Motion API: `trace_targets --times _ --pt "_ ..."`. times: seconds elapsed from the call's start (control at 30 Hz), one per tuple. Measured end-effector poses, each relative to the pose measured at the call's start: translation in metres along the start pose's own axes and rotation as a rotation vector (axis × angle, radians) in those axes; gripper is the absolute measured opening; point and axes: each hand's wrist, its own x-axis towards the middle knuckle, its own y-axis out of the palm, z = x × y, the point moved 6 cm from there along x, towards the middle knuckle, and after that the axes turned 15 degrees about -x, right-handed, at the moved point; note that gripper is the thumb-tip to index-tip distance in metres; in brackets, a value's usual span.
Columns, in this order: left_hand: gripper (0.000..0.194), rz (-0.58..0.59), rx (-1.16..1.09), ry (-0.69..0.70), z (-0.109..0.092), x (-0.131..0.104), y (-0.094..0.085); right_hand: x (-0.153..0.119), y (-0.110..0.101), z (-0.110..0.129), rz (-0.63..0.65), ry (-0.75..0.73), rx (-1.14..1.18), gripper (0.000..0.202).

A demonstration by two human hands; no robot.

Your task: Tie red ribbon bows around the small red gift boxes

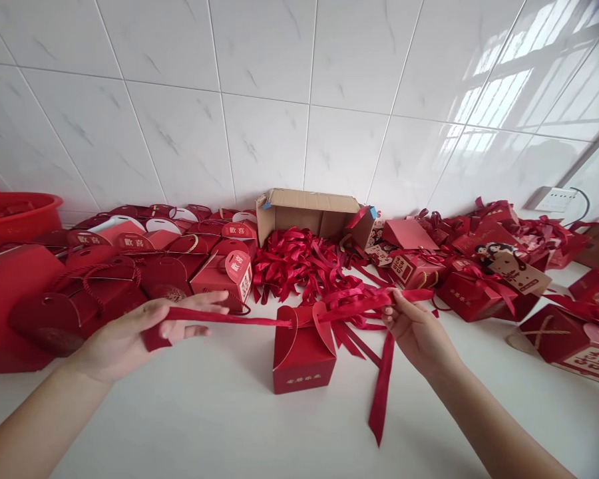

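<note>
A small red gift box [304, 362] with gold lettering stands upright on the white table, its curved top flaps folded together. A red ribbon [229, 318] passes through the top of the box and stretches out to both sides. My left hand [140, 329], left of the box, holds one end between thumb and fingers, the other fingers spread. On the right, my right hand [412, 319] pinches the ribbon's other side, and a tail hangs below it. Behind the box lies a heap of loose red ribbons [299, 259].
An open cardboard box [317, 203] lies behind the ribbons against the tiled wall. Several red boxes [170, 266] crowd the left, with a red basin [44, 203] at the far left. Ribboned boxes [474, 293] fill the right, near a white power socket [553, 198].
</note>
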Motion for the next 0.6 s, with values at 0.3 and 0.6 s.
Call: trace_targets --times 0.3,0.6 --pt "0.039 -0.087 -0.398 -0.097 0.018 0.003 0.027 -0.004 -0.004 0.014 -0.031 -0.100 -0.006 0.019" --pt "0.027 -0.271 -0.325 -0.198 0.067 -0.034 0.002 -0.007 -0.037 -0.032 -0.082 0.097 -0.021 0.025"
